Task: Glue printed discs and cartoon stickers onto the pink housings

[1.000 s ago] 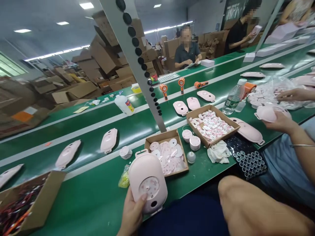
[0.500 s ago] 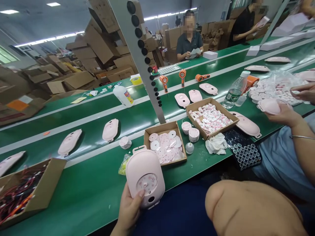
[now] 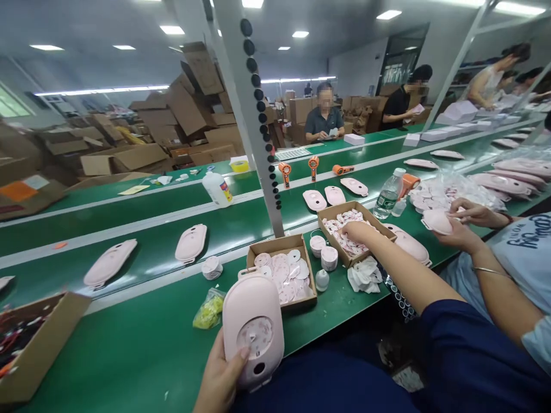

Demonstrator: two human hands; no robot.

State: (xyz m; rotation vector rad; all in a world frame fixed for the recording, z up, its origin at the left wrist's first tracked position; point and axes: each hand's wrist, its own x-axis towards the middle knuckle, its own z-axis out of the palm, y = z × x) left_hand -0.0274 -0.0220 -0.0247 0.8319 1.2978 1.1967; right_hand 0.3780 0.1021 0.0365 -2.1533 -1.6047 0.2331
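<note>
A pale pink rounded plastic casing (image 3: 232,321) is in my left hand (image 3: 219,367). My thumb presses on its front beside a round recess with a printed disc, above a dark oval hole. My right hand (image 3: 356,230) reaches into a cardboard tray (image 3: 350,263) of small pink-and-white printed pieces (image 3: 340,221); its fingers look drawn together among them, the tips hidden. Nearer to the casing stands a cardboard box (image 3: 279,304) of round printed discs (image 3: 282,268). Stacks of round labels (image 3: 329,258) and a small white dropper bottle (image 3: 322,280) lie between the two boxes.
On my right a co-worker's hands (image 3: 456,223) hold another pink casing. More casings (image 3: 190,244) lie on the green belt. A metal post (image 3: 258,143) rises behind the boxes. A water bottle (image 3: 388,195), crumpled white cloth (image 3: 365,275) and box of wires (image 3: 47,344) are around.
My right arm has swung forward from the lower right, and its hand is now in the tray of printed pieces. The view has tilted up; my left hand still holds the casing.
</note>
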